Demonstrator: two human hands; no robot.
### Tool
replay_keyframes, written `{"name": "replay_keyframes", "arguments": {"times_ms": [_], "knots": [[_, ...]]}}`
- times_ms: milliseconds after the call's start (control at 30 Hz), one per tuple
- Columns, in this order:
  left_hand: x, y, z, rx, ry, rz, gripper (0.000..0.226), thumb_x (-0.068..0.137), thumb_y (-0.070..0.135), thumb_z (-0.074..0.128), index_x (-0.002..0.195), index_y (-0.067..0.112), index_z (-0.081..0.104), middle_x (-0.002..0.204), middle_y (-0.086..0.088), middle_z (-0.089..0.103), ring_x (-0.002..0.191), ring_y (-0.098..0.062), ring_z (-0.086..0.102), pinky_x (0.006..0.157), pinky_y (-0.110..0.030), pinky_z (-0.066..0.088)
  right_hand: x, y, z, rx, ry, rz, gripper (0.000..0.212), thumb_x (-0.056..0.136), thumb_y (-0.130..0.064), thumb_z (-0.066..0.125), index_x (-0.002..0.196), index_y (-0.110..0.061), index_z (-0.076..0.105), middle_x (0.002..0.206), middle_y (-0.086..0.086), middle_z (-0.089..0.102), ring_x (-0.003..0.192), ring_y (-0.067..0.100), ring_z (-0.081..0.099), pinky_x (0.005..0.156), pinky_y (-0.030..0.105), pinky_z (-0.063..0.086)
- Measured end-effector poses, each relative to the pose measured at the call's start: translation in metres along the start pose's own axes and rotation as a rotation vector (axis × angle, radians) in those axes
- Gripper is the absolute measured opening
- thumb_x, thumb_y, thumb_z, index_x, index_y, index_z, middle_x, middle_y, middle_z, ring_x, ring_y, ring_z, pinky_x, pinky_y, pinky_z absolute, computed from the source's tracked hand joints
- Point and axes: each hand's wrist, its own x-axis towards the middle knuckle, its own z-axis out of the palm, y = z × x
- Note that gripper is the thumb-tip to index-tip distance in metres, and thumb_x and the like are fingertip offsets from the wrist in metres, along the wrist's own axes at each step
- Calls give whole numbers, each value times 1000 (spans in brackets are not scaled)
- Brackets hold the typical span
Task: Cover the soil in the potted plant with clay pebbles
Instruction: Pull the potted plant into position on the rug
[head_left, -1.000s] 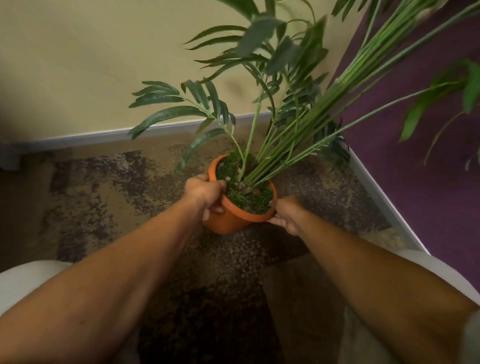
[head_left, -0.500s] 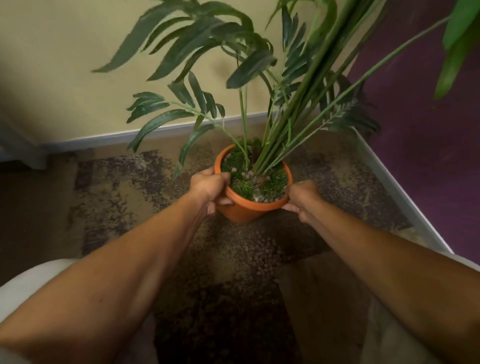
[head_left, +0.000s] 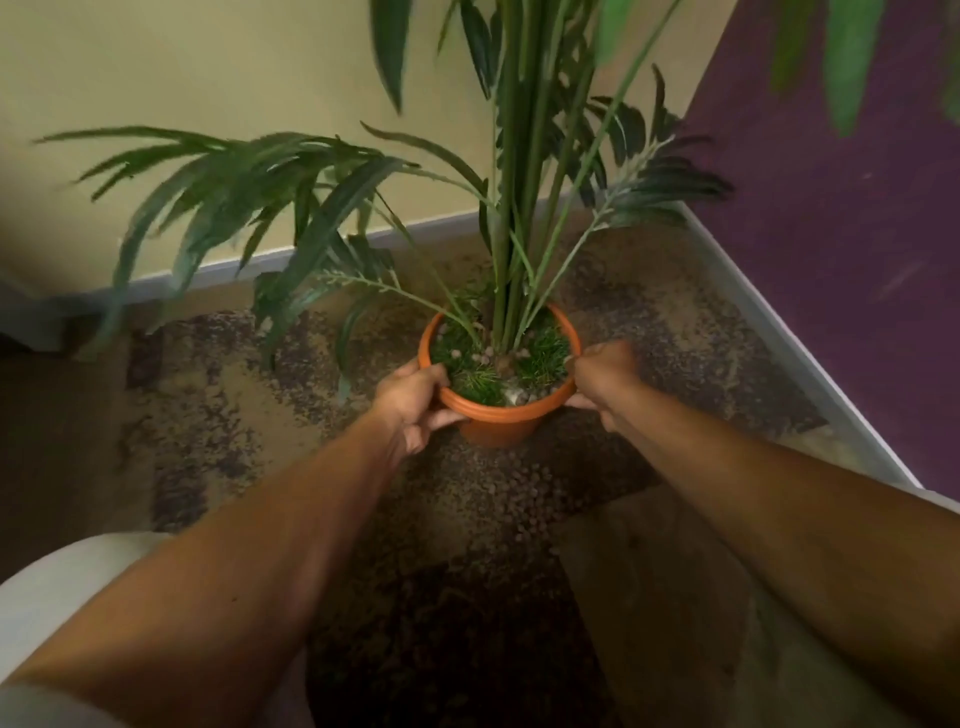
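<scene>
At terracotta pot (head_left: 498, 421) rim: left hand (head_left: 415, 397), right hand (head_left: 605, 379) both grip; probably top-heavy, hold rim.

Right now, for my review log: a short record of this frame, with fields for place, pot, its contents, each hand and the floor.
place: corner where a yellow wall meets a purple wall
pot: orange pot, upright, holding a tall green plant
pot surface: green grass-like cover with a few pale pebbles near the stems
left hand: grips the pot's left rim
right hand: grips the pot's right rim
floor: brown pebbles scattered in front of the pot
pot lifted or resting: cannot tell
</scene>
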Motion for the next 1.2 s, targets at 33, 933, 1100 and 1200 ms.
{"name": "replay_keyframes", "arguments": {"times_ms": [33,933,1100,1200], "knots": [[1,-1,-1,-4,-11,2,49,89,-7,44,132,12,57,107,-15,66,76,-25,67,53,-41,61,1,2,0,-6,-12,-4,5,97,-8,59,95,-10,63,86,6,63,74,17,65,52,30,59],[-6,-17,-7,20,-131,31,52,92,-9,35,139,9,46,124,-22,57,84,-28,63,64,-41,60,9,19,-10,135,-273,133,28,101,-5,51,123,-20,61,93,-4,62,82,19,66,46,32,56],[-9,-17,-9,42,-137,26,48,92,-5,39,131,20,50,112,-13,62,85,-24,65,64,-39,62,7,16,-23,137,-385,166,42,98,-6,58,139,-16,55,132,10,64,116,34,64,64,36,60],[-9,-15,-10,107,-103,14,38,94,5,42,127,22,53,104,-5,63,89,-20,63,74,-41,59,11,15,-36,158,-479,192,43,92,-3,66,133,-14,56,143,14,56,130,35,54,84,40,57]]}}
